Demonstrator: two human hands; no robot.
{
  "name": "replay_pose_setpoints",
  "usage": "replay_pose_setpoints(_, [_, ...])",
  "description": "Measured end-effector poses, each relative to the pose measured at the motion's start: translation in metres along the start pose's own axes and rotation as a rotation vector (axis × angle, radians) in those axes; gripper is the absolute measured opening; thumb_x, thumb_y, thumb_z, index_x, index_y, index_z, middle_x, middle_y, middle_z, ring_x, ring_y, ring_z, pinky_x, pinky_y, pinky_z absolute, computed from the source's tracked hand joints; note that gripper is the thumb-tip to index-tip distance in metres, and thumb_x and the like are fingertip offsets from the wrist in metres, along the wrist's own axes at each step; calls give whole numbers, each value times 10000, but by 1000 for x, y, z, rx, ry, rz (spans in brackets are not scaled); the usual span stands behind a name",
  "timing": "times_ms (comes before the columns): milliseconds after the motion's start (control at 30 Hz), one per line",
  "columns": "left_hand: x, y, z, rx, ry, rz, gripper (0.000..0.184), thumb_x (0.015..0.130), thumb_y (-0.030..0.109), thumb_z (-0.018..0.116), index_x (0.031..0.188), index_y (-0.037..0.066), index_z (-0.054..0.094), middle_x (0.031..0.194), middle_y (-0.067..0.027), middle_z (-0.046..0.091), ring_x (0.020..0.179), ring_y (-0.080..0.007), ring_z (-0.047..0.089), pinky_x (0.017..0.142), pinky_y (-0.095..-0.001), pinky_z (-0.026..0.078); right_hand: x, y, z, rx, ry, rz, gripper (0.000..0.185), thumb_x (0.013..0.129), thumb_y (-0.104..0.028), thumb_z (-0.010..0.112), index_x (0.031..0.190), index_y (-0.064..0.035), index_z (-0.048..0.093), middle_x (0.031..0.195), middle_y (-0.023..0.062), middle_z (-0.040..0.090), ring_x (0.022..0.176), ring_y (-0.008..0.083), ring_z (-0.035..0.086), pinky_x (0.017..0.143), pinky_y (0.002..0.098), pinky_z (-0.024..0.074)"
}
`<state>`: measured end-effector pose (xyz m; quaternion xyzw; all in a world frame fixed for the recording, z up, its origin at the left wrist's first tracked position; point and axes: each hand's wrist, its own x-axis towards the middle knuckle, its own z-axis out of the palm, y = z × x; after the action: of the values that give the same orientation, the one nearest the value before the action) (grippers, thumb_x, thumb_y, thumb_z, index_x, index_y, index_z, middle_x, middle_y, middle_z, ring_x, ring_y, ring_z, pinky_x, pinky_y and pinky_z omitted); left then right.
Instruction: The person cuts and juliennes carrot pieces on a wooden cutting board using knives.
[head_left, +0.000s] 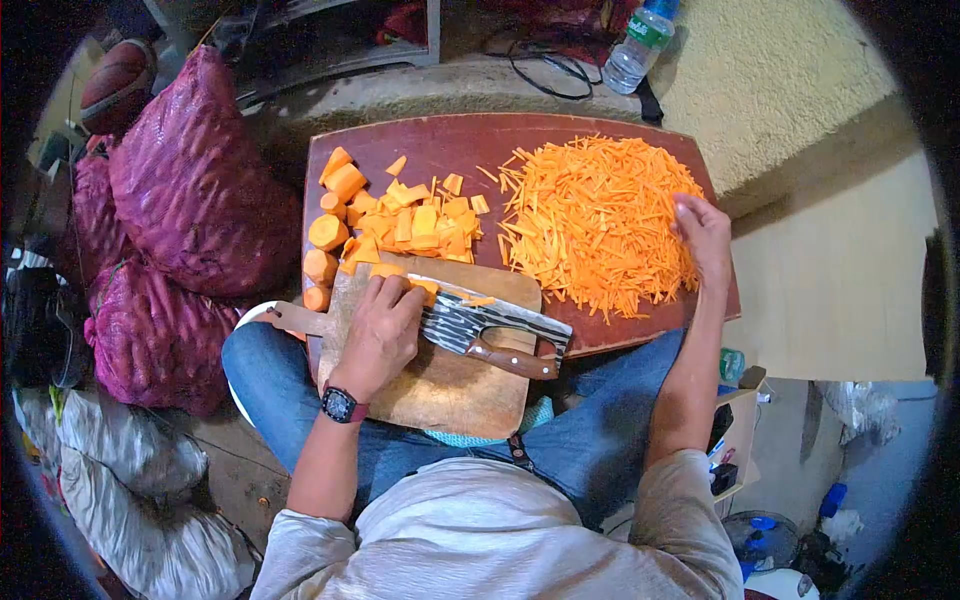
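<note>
My left hand (pixel 378 335) rests on the wooden cutting board (pixel 455 395), fingers curled down over carrot slices (pixel 388 270) at its far edge. Beside it, a wide-bladed knife (pixel 450 325) with a patterned blade and brown handle lies flat on the board, untouched by my right hand. Over on the right, my right hand (pixel 706 238) is at the edge of a big heap of carrot strips (pixel 600 225), fingertips drawn together on some strips. Flat carrot slices (pixel 425 225) are piled beyond the board, and thick carrot chunks (pixel 328 232) line the table's left side.
A low red-brown table (pixel 460 140) carries the board and carrots. Red mesh sacks (pixel 200 180) stand to the left, white sacks (pixel 150 480) below them. A water bottle (pixel 640 50) and black cable (pixel 550 75) sit beyond the table. A small shelf (pixel 738 445) is at the right.
</note>
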<state>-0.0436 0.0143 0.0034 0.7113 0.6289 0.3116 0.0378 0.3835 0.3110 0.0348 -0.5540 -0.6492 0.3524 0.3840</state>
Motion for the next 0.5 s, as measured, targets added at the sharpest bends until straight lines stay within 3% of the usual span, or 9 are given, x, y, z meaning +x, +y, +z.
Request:
replay_pose_setpoints(67, [0,0,1,4,-13,-7,270,850,-56,689,1111,14,698,1060,-162,608,1007,-393,584,902,-496,526,2,-1,-5,170,16,-60,254,1026,-37,710,1260,53,754,959,29,753,857,93,699,703,246,541])
replay_pose_setpoints(200, [0,1,0,1,-4,-14,267,849,-53,683,1108,11,695,1046,-163,605,996,-392,583,890,-496,525,6,20,-26,142,84,-61,251,1013,-32,723,1242,63,762,981,26,760,850,109,698,721,277,558])
replay_pose_setpoints(267, [0,1,1,-2,-7,-14,261,852,-50,685,1105,11,696,1042,-163,606,994,-391,583,885,-496,525,-2,24,-35,-281,61,-43,240,1008,-67,730,1196,78,764,950,59,763,842,138,703,738,335,577])
replay_pose_setpoints(300, [0,0,1,-5,-11,-15,254,855,-48,686,1102,11,698,1039,-163,608,992,-390,583,880,-496,525,-7,20,-36,-281,61,-41,240,1008,-67,730,1196,78,764,950,59,763,842,138,703,738,335,577])
replay_pose_setpoints(367, [1,0,1,-4,-6,-13,245,858,-45,689,1096,11,700,1033,-164,610,988,-389,584,878,-494,524,-15,13,-36,-561,-107,32,273,983,-118,741,1161,90,747,931,165,772,844,230,748,769,400,587])
replay_pose_setpoints(500, [4,5,-3,-1,-15,-19,227,866,-43,696,1085,13,708,1021,-164,617,977,-386,588,877,-491,524,-22,19,-23,-655,-3,-96,274,954,-160,751,1092,77,745,926,262,753,854,314,773,787,443,584])
